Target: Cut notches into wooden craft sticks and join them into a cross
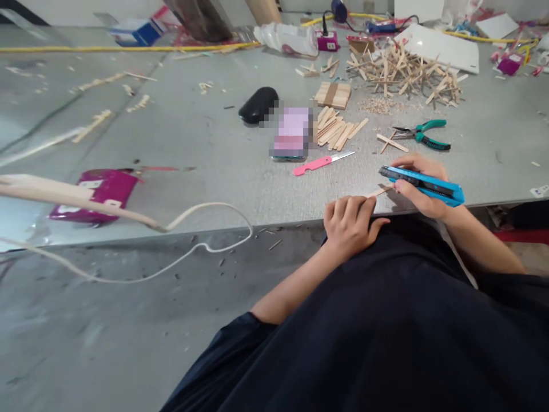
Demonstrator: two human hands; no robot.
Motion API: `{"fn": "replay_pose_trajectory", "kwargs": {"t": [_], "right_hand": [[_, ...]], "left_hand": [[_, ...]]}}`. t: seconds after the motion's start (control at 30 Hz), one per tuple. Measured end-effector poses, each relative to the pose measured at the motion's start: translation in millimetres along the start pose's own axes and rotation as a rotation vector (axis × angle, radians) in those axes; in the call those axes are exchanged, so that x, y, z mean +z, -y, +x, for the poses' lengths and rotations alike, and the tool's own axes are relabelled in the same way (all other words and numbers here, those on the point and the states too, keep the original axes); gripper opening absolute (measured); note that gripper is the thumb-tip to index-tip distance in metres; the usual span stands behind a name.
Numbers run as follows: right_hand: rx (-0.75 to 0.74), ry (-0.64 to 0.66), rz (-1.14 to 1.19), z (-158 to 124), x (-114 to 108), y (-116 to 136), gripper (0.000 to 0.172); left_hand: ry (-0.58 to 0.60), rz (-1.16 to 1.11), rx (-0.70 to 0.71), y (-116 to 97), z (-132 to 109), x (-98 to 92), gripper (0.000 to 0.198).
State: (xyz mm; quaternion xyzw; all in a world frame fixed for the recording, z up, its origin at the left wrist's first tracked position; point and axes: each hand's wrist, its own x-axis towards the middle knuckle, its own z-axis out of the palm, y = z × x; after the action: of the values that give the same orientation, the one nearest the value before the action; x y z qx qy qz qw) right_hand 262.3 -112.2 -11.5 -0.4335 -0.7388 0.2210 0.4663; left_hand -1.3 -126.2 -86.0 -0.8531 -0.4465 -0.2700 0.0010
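On the desk (214, 166), at its near edge, the left hand (349, 224) is pressing with bunched fingers; the right hand (424, 204) is gripping a blue utility knife (429, 183) with curled fingers. The left fingers are pinning a craft stick (383, 190), apparently for steadiness, hiding one end; no blade is showing clearly.

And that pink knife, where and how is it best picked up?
Probably by the handle, coming from the near left: the knife lies flat, its blade points right, away from that side, and the phone crowds the far side.
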Motion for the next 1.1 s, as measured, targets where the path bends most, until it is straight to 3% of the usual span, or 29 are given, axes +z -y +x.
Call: {"fn": "replay_pose_trajectory", "kwargs": {"t": [0.2,0.27,0.33,0.47,0.57,0.73,0.93,1.1], "right_hand": [[-0.024,-0.035,-0.226,-5,7,-11,0.036],[-0.035,0.002,-0.194,-5,6,-11,0.037],[-0.046,0.025,-0.109,-5,3,-11,0.036],[-0.018,0.019,0.007,-3,-3,-13,0.037],[-0.016,0.057,0.008,-2,-6,-13,0.034],[-0.082,0.12,-0.001,-5,-8,-13,0.025],[-0.121,0.12,-0.101,-6,-4,-19,0.029],[-0.171,0.107,-0.108,-6,1,-15,0.029]], "left_hand": [[0.052,-0.027,-0.078,14,2,21.8,0.059],[0.009,-0.064,-0.093,20,1,35.5,0.051],[-0.14,-0.069,-0.051,26,2,50.6,0.039],[-0.595,0.071,0.134,28,7,68.1,0.023],[-0.728,0.162,0.195,25,10,67.1,0.016],[-0.67,0.171,0.134,24,6,67.1,0.026],[-0.605,0.125,0.101,25,3,71.0,0.029],[-0.652,0.166,0.151,21,6,55.9,0.027]]}}
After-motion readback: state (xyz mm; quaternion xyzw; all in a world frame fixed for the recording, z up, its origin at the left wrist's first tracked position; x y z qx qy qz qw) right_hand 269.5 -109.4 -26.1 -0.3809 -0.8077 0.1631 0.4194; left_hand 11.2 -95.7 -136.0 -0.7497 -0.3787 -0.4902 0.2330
